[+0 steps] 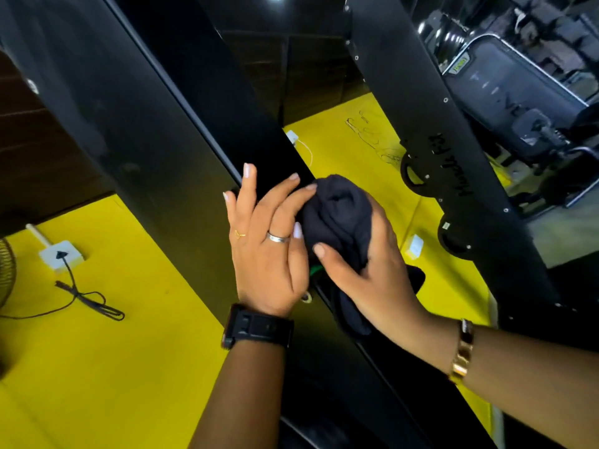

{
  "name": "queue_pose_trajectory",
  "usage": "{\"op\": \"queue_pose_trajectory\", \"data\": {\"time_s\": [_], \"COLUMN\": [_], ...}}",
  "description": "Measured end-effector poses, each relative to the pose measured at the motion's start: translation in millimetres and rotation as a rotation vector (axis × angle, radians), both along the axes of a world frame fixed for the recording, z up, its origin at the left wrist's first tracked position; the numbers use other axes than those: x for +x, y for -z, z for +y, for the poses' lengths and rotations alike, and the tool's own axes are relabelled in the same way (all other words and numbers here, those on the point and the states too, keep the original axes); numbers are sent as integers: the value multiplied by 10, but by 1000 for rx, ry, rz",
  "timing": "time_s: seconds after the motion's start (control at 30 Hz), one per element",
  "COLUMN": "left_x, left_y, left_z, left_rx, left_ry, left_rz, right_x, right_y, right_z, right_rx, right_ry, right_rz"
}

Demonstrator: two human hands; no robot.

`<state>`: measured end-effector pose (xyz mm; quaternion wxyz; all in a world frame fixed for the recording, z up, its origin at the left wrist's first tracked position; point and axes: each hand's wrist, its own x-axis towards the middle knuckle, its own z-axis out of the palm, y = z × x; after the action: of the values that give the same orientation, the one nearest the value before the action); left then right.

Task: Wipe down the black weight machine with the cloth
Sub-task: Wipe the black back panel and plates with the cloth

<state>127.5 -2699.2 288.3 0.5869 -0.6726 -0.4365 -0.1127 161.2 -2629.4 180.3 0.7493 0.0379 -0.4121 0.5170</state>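
Mid-frame, the right hand (372, 273) grips the bunched cloth (337, 215) against the black weight machine (129, 124). The left hand (265, 244) rests beside it, fingers straight. The cloth's dangling tail could snag.

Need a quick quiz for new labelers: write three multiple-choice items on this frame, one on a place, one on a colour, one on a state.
1. Where is the cloth? A. Bunched in the right hand against the black weight machine. B. Lying on the floor. C. Draped over the left wrist.
2. What colour is the surface behind the machine? A. Red. B. White. C. Yellow.
3. How is the left hand? A. Clenched in a fist. B. Fingers fairly straight, laid on the machine. C. Gripping a cable.
Answers: 1 A, right fingers curl round it; 2 C, bright yellow shows beside the machine; 3 B, its fingers are extended, holding nothing.
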Motion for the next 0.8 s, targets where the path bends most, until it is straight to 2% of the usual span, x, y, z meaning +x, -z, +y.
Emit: {"op": "queue_pose_trajectory", "data": {"time_s": [0.13, 0.27, 0.33, 0.43, 0.53, 0.63, 0.7, 0.8], "left_x": [-50, -62, -47, 22, 88, 133, 132, 98], "left_y": [144, 141, 159, 251, 358, 417, 469, 591], "left_z": [-17, -50, -57, -55, -65, -108, -151, -185], "left_rx": [-16, -64, -58, -17, 96, 129, 129, 120], "left_ry": [-39, -83, -91, -146, -293, -413, -474, -522], "left_rz": [32, 54, 37, 4, 70, 128, 176, 204], "right_x": [-294, -422, -405, -340, -190, -68, -111, -338], "right_y": [881, 1550, 1552, 1223, 757, 443, 475, 868], "right_z": [-182, -338, -335, -315, -259, -196, -178, -224], "right_rx": [-86, -250, -302, -320, -281, -222, -190, -163], "right_ry": [-51, -122, -123, -128, -67, 10, 60, 41], "right_rz": [13, -142, -193, -188, -198, -220, -171, -64]}}
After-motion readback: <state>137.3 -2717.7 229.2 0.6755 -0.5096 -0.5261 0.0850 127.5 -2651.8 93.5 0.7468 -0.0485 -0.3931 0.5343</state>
